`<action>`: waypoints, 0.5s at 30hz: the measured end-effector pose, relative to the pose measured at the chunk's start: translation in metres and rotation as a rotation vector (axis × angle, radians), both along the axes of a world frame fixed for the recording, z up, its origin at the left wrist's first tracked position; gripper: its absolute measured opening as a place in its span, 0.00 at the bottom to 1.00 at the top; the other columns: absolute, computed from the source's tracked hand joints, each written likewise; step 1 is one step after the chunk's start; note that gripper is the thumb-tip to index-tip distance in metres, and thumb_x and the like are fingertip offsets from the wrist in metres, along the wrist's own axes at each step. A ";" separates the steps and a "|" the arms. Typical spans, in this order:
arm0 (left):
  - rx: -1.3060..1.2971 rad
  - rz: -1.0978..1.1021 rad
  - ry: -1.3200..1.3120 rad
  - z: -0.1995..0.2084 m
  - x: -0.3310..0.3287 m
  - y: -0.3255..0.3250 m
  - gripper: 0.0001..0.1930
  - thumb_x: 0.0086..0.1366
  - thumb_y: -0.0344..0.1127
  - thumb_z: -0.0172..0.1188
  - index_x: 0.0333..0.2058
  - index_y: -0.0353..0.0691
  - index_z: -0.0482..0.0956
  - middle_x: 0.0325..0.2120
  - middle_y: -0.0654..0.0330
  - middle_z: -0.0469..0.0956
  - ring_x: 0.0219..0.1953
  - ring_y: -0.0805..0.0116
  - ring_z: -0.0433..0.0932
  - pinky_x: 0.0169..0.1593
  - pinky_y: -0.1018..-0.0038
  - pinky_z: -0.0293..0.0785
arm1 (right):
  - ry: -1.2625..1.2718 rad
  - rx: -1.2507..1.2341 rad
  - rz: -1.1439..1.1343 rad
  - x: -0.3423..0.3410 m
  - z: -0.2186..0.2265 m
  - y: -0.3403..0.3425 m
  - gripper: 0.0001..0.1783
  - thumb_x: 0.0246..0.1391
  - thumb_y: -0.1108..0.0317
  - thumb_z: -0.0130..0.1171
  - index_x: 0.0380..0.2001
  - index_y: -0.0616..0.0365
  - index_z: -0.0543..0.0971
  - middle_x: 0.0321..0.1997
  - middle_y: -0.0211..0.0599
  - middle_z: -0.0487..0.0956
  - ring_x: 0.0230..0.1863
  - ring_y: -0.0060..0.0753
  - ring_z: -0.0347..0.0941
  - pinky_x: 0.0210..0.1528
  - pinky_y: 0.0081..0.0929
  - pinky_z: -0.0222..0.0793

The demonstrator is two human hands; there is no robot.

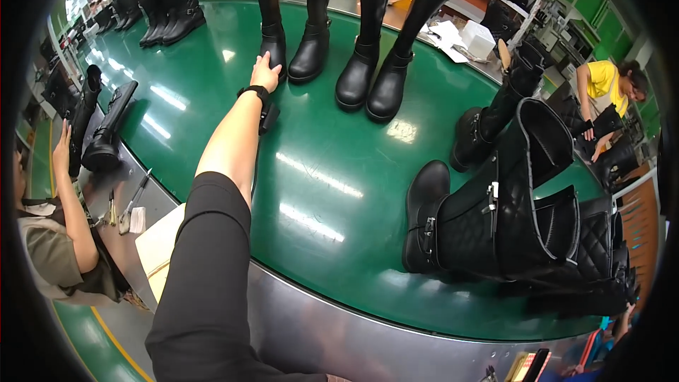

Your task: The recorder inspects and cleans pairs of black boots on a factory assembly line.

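Note:
My left arm reaches across the green table [311, 170], a dark band with a small black device at its wrist. At its far end my left hand [265, 74] is closed on the foot of a tall black boot [273, 39] that stands upright; the boot partly hides the fingers. Just right of it stands another tall black boot [310, 49]. Farther right, an upright pair, a left boot [357, 74] and a right boot [390, 85], stand close together. My right hand is not in view.
Quilted black boots [467, 233] with buckles lie at the right. More boots [173, 14] stand far left. A co-worker's hand [64, 145] is beside boots at the left edge; another person in yellow [607, 88] works at the right. White papers [447, 39] lie beyond the table.

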State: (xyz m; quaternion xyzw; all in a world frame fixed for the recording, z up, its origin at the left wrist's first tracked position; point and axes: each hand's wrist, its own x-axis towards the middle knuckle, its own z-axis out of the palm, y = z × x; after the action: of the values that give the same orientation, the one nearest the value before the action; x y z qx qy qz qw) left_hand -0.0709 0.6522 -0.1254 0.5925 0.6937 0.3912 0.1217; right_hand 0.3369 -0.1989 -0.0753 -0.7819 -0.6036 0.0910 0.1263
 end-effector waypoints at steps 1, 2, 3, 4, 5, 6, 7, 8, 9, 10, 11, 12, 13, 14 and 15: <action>0.012 -0.019 0.025 0.001 -0.002 -0.001 0.37 0.66 0.43 0.61 0.70 0.44 0.58 0.71 0.42 0.54 0.72 0.46 0.55 0.73 0.61 0.53 | -0.021 -0.043 -0.019 0.000 0.000 0.000 0.07 0.49 0.65 0.71 0.26 0.48 0.79 0.23 0.33 0.73 0.28 0.42 0.71 0.32 0.40 0.62; 0.025 -0.048 0.044 0.004 -0.001 -0.003 0.36 0.66 0.42 0.61 0.71 0.44 0.58 0.71 0.42 0.54 0.72 0.46 0.55 0.74 0.61 0.52 | -0.044 -0.086 -0.036 -0.001 0.000 0.001 0.08 0.48 0.65 0.70 0.25 0.47 0.79 0.23 0.32 0.73 0.28 0.42 0.71 0.31 0.40 0.61; -0.018 -0.051 0.097 0.010 0.000 -0.009 0.36 0.66 0.42 0.61 0.71 0.44 0.58 0.71 0.42 0.53 0.73 0.46 0.54 0.74 0.60 0.53 | -0.066 -0.131 -0.052 -0.001 0.001 0.003 0.08 0.48 0.65 0.70 0.25 0.47 0.79 0.22 0.32 0.72 0.27 0.42 0.70 0.30 0.40 0.60; -0.075 -0.042 0.208 0.017 0.003 -0.018 0.35 0.66 0.41 0.61 0.70 0.43 0.59 0.71 0.43 0.54 0.72 0.47 0.56 0.73 0.58 0.55 | -0.040 -0.119 -0.050 -0.002 0.004 0.005 0.07 0.48 0.65 0.70 0.25 0.47 0.79 0.23 0.32 0.72 0.27 0.42 0.70 0.31 0.40 0.60; -0.132 0.017 0.290 0.025 0.013 -0.029 0.34 0.65 0.41 0.61 0.68 0.42 0.63 0.68 0.42 0.60 0.69 0.46 0.61 0.70 0.55 0.60 | -0.029 -0.078 -0.045 -0.003 0.006 0.009 0.07 0.48 0.66 0.69 0.25 0.48 0.78 0.23 0.33 0.72 0.28 0.42 0.70 0.31 0.41 0.61; -0.154 -0.011 0.366 0.041 0.020 -0.039 0.32 0.64 0.43 0.63 0.65 0.42 0.67 0.62 0.43 0.68 0.65 0.43 0.67 0.66 0.54 0.66 | -0.013 -0.010 -0.033 -0.004 0.010 0.014 0.07 0.48 0.66 0.68 0.26 0.48 0.78 0.23 0.33 0.73 0.28 0.43 0.70 0.32 0.41 0.61; -0.216 0.017 0.288 0.060 0.034 -0.051 0.29 0.63 0.39 0.62 0.62 0.42 0.70 0.59 0.45 0.72 0.62 0.43 0.70 0.65 0.54 0.67 | -0.003 0.053 -0.029 -0.007 0.013 0.019 0.06 0.48 0.66 0.68 0.26 0.49 0.78 0.24 0.33 0.73 0.28 0.43 0.70 0.32 0.41 0.61; -0.065 0.041 0.269 0.076 0.054 -0.070 0.23 0.61 0.33 0.59 0.57 0.42 0.76 0.50 0.44 0.79 0.55 0.46 0.77 0.60 0.57 0.72 | 0.010 0.115 -0.027 -0.008 0.017 0.024 0.06 0.48 0.67 0.67 0.27 0.49 0.78 0.24 0.33 0.73 0.28 0.43 0.70 0.32 0.41 0.62; -0.056 -0.085 0.179 0.099 0.069 -0.090 0.20 0.59 0.31 0.57 0.52 0.42 0.79 0.45 0.46 0.81 0.51 0.48 0.79 0.56 0.58 0.75 | 0.015 0.160 -0.029 -0.012 0.020 0.030 0.06 0.49 0.67 0.67 0.27 0.49 0.78 0.24 0.33 0.73 0.28 0.43 0.71 0.33 0.42 0.62; -0.060 -0.198 0.074 0.120 0.088 -0.114 0.17 0.58 0.29 0.55 0.46 0.42 0.83 0.39 0.47 0.83 0.47 0.50 0.82 0.53 0.60 0.77 | 0.016 0.197 -0.034 -0.016 0.023 0.034 0.06 0.49 0.67 0.66 0.28 0.50 0.78 0.25 0.34 0.73 0.29 0.43 0.71 0.33 0.42 0.62; -0.027 -0.355 0.183 0.137 0.110 -0.141 0.14 0.57 0.29 0.55 0.42 0.42 0.84 0.36 0.49 0.84 0.44 0.51 0.83 0.49 0.60 0.77 | 0.019 0.225 -0.048 -0.018 0.025 0.038 0.05 0.49 0.68 0.65 0.28 0.50 0.78 0.25 0.34 0.74 0.29 0.44 0.71 0.33 0.42 0.62; 0.012 -0.477 0.290 0.155 0.123 -0.171 0.12 0.57 0.30 0.55 0.37 0.43 0.85 0.33 0.51 0.84 0.40 0.52 0.84 0.46 0.61 0.78 | 0.009 0.260 -0.058 -0.021 0.027 0.041 0.06 0.49 0.68 0.66 0.27 0.50 0.77 0.25 0.34 0.73 0.28 0.43 0.70 0.33 0.42 0.62; -0.036 -0.588 0.281 0.165 0.136 -0.205 0.12 0.57 0.31 0.55 0.36 0.45 0.86 0.36 0.52 0.84 0.42 0.53 0.83 0.47 0.62 0.78 | -0.002 0.294 -0.068 -0.023 0.028 0.041 0.06 0.48 0.68 0.66 0.26 0.50 0.76 0.24 0.34 0.72 0.28 0.43 0.70 0.33 0.42 0.62; -0.094 -0.681 0.362 0.175 0.146 -0.233 0.12 0.57 0.34 0.55 0.37 0.44 0.85 0.37 0.51 0.84 0.43 0.51 0.83 0.48 0.60 0.78 | -0.010 0.328 -0.058 -0.025 0.028 0.040 0.07 0.48 0.69 0.66 0.25 0.50 0.76 0.24 0.33 0.72 0.28 0.43 0.70 0.33 0.41 0.62; -0.215 -0.678 0.408 0.180 0.156 -0.263 0.12 0.57 0.36 0.56 0.37 0.43 0.85 0.38 0.49 0.84 0.45 0.49 0.82 0.49 0.59 0.78 | 0.000 0.337 -0.034 -0.025 0.028 0.039 0.07 0.48 0.68 0.66 0.25 0.50 0.76 0.24 0.34 0.72 0.28 0.44 0.70 0.33 0.42 0.62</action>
State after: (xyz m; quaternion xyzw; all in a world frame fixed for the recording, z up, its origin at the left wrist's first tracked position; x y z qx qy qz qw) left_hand 0.0849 0.3895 0.0548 0.8369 0.5058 0.1285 0.1648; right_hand 0.3123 -0.1601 -0.0478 -0.7598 -0.5969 -0.0136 0.2572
